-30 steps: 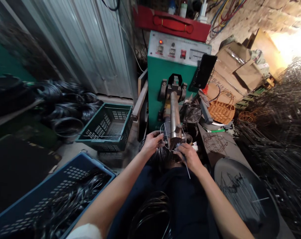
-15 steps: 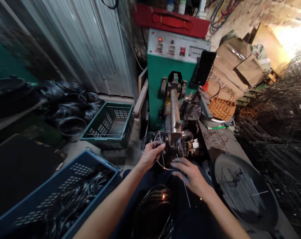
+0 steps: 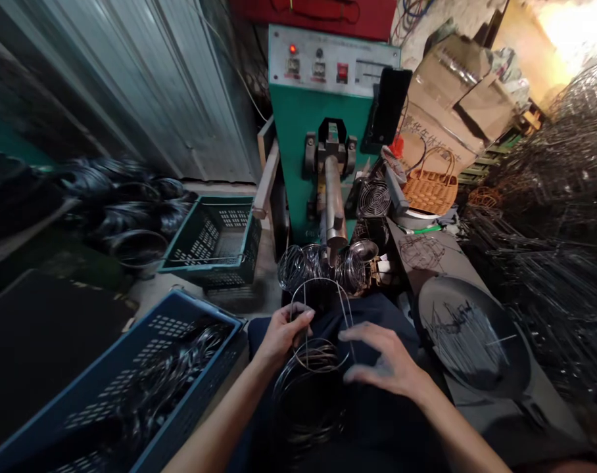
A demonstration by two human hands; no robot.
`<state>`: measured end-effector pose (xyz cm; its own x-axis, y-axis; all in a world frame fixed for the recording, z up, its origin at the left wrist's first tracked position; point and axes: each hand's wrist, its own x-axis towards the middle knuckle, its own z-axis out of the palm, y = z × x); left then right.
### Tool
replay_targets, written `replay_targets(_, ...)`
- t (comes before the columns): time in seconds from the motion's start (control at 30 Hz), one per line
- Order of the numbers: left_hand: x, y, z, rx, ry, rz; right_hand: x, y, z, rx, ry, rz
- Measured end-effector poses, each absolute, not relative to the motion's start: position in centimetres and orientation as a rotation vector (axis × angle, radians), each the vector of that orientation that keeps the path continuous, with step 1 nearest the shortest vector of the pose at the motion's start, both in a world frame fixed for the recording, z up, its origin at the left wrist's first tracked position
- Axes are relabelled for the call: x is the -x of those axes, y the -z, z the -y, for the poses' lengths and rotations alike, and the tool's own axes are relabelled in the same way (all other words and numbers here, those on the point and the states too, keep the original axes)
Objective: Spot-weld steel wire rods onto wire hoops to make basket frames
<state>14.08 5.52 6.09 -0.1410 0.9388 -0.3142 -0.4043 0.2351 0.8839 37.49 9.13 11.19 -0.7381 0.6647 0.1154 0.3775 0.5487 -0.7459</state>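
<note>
A round wire ring [image 3: 321, 278] with straight wires across it is held at its left side by my left hand [image 3: 283, 336], thumb and fingers closed on it. My right hand [image 3: 388, 360] is at the ring's right side with thumb and fingers spread apart; whether a fingertip touches the wire I cannot tell. Below the ring, a bundle of loose wire rings [image 3: 281, 387] rests on my lap. Just beyond it, the metal arm [image 3: 334, 197] of a green machine [image 3: 291, 121] points towards me, with more wire rings [image 3: 291, 266] heaped beneath.
At the left stand a blue crate [image 3: 153, 328] of wire pieces and a green crate [image 3: 214, 272]. To the right, a dark round pan [image 3: 429, 299] holds straight wires, near a wicker basket [image 3: 429, 190]. Tangled wire frames [image 3: 549, 263] fill the far right.
The ring has come away from the machine's arm, towards me and over my lap. My right hand has opened beside it, and the glowing sparks are gone. The view has shifted slightly.
</note>
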Motion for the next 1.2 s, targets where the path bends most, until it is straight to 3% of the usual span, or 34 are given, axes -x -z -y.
replay_targets(0.23,-14.0,-6.0,-4.7,-0.565,-1.282,-1.173,-37.0,-11.0,-10.0,0.627,-0.713,2.836)
replay_targets(1.2,-14.3,-7.6,-7.5,-0.511,-1.4,-1.083,-35.8,-12.5,-13.2,0.624,-0.664,2.771)
